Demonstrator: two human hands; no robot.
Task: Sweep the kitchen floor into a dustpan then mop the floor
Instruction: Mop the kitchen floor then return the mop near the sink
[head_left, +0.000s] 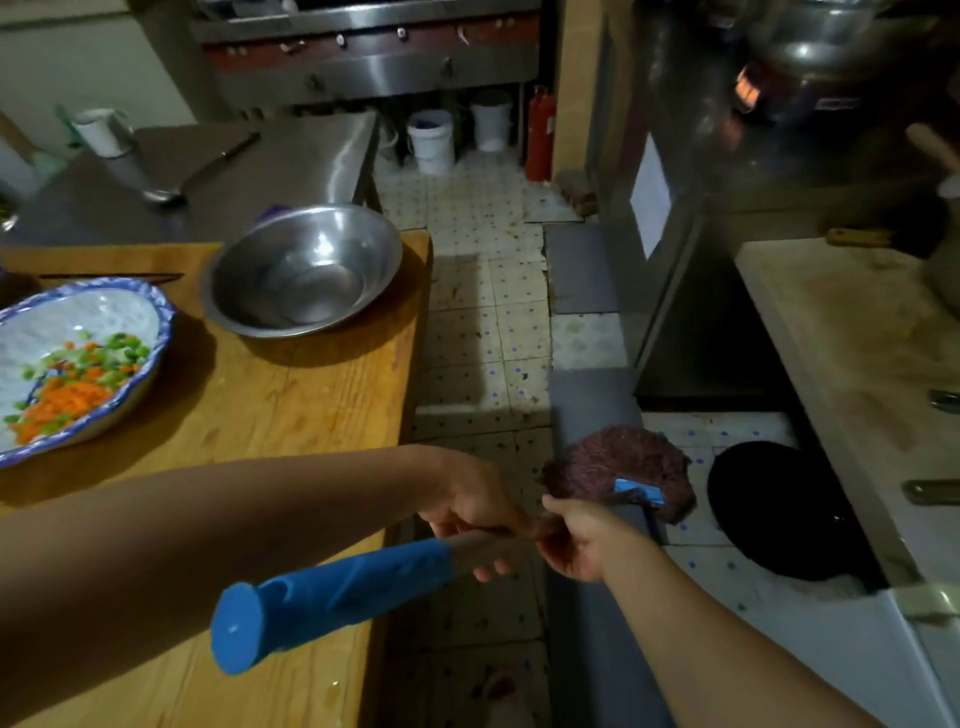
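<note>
Both the left hand (470, 512) and right hand (574, 540) are closed around the blue-capped mop handle (332, 597), whose purple string mop head (623, 470) rests on the speckled tiled floor (483, 332) beside the wooden tabletop (291, 395).

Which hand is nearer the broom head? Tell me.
Right. The right hand grips the handle just below the broom head; the left hand grips farther back, next to the blue grip.
</note>
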